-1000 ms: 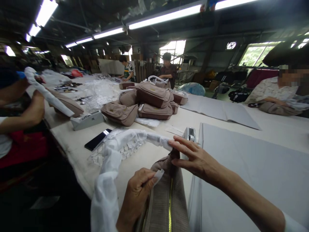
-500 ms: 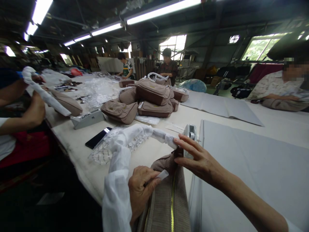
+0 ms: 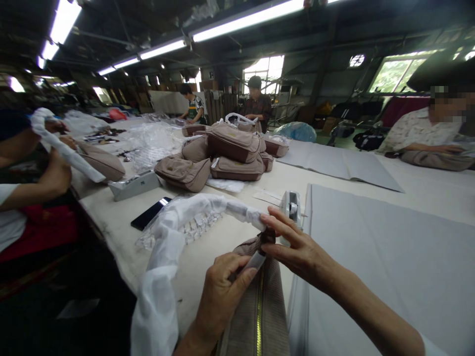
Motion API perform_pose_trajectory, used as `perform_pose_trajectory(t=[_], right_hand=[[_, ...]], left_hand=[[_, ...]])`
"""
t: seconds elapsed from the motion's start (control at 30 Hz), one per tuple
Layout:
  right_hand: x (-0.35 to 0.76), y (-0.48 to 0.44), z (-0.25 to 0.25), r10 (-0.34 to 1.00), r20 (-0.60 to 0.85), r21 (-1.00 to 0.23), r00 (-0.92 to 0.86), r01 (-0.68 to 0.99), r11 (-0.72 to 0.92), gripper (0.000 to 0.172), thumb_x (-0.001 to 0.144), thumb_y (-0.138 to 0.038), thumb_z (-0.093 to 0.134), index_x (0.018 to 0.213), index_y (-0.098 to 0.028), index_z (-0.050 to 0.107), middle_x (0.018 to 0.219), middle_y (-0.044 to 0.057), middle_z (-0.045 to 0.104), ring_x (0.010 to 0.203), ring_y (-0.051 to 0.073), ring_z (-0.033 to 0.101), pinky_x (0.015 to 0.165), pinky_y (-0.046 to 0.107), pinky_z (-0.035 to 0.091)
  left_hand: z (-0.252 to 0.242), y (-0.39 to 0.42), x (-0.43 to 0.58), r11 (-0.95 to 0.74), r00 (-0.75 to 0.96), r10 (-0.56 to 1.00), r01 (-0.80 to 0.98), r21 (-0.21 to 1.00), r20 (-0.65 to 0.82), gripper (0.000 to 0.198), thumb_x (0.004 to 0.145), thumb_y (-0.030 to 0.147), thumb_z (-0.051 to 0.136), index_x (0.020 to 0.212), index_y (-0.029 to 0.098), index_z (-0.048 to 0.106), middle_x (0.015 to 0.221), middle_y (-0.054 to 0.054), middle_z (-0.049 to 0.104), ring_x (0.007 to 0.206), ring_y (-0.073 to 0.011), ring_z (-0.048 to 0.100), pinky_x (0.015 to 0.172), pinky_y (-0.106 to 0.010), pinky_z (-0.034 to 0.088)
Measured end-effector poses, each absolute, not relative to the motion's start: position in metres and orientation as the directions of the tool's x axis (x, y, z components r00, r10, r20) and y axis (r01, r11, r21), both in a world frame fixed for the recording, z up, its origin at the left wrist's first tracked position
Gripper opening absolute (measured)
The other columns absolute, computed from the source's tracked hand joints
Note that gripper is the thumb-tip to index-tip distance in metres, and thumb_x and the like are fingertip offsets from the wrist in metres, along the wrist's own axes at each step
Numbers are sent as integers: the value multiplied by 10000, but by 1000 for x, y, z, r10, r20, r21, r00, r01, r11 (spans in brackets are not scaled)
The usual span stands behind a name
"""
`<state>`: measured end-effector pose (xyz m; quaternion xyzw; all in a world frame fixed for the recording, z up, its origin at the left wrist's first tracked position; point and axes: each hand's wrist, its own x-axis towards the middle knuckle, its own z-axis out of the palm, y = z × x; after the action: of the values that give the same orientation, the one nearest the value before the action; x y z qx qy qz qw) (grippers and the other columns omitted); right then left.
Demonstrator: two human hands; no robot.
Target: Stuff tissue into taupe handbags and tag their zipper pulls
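Note:
A brown corduroy handbag [image 3: 243, 319] with a gold zipper lies in front of me. Its strap [image 3: 168, 225], wrapped in white tissue, arches up from the far end and down to the left. My left hand [image 3: 224, 284] is closed, pinching a small whitish translucent strip [image 3: 255, 261] between thumb and fingers. The strip's far tip is at the dark strap tab [image 3: 267, 236]. My right hand [image 3: 297, 247] has its fingertips around the strap's far end, some on the wrapped part and some by the tab.
A grey tape dispenser [image 3: 291, 207] stands just past my right hand, beside stacked grey sheets [image 3: 386, 257]. Beyond are a phone [image 3: 150, 213], clear plastic, another dispenser [image 3: 135, 185] and piled brown bags [image 3: 233, 143]. A co-worker's hands [image 3: 55, 163] hold a wrapped strap at left; other people work farther off.
My left hand has carried the strip up and away from me to the tab by my right fingers. The wrapped strap has swung left; the right hand has shifted slightly left.

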<state>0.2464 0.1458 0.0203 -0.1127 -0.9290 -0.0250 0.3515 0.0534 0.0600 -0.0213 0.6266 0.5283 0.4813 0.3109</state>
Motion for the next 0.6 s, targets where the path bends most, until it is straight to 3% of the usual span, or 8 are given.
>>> perform_pose_trajectory(t=[0.13, 0.2, 0.27, 0.33, 0.43, 0.53, 0.6], right_hand=[[241, 139, 19, 351, 640, -281, -684, 217, 935, 228, 877, -26, 471, 1035, -161, 562, 1435, 165, 357, 1357, 277, 300, 969, 351, 496], [241, 137, 20, 437, 620, -424, -652, 190, 885, 278, 887, -36, 432, 1114, -166, 528, 1432, 164, 366, 1320, 236, 378, 993, 351, 475], [242, 136, 23, 470, 608, -481, -640, 173, 859, 318, 890, -45, 425, 1167, -180, 506, 1427, 151, 374, 1289, 211, 424, 1010, 353, 458], [242, 136, 28, 458, 587, -442, -668, 210, 872, 337, 888, -63, 454, 1192, -194, 516, 1465, 149, 309, 1306, 221, 400, 995, 334, 467], [237, 141, 41, 406, 509, -285, -759, 296, 912, 310, 880, -81, 481, 1146, -198, 590, 1519, 161, 174, 1355, 287, 301, 1014, 384, 439], [232, 148, 52, 378, 410, -232, -830, 306, 923, 206, 880, -112, 502, 991, -182, 661, 1508, 171, 208, 1358, 316, 281, 1026, 422, 413], [230, 152, 57, 395, 366, -267, -843, 312, 912, 153, 886, -138, 507, 883, -167, 657, 1486, 167, 273, 1312, 291, 378, 989, 384, 450]], left_hand=[[-7, 69, 64, -71, -48, 996, 187, 980, 81, 232, 827, 383, 605, 798, 165, 680, 736, -6, 642, 681, -138, 562, 623, -212, 435], [-1, 72, 66, -38, -59, 997, 146, 989, 47, 256, 817, 400, 611, 779, 152, 663, 692, 3, 617, 637, -121, 531, 590, -201, 418], [2, 73, 67, -41, -66, 997, 138, 990, 50, 242, 824, 392, 601, 817, 158, 661, 730, 3, 629, 664, -121, 536, 619, -201, 421], [3, 71, 69, -46, -81, 995, 167, 985, 60, 228, 831, 386, 592, 825, 167, 656, 734, 7, 629, 668, -120, 532, 625, -201, 417], [2, 69, 73, -69, -116, 989, 191, 979, 92, 182, 830, 339, 590, 801, 168, 643, 707, 14, 609, 664, -120, 524, 620, -199, 418], [2, 67, 76, -115, -152, 978, 169, 979, 141, 126, 813, 269, 600, 873, 171, 651, 789, 3, 648, 748, -136, 573, 692, -208, 445], [2, 66, 75, -115, -172, 975, 151, 982, 140, 147, 798, 265, 621, 910, 175, 651, 842, -6, 673, 796, -147, 600, 724, -215, 457]])
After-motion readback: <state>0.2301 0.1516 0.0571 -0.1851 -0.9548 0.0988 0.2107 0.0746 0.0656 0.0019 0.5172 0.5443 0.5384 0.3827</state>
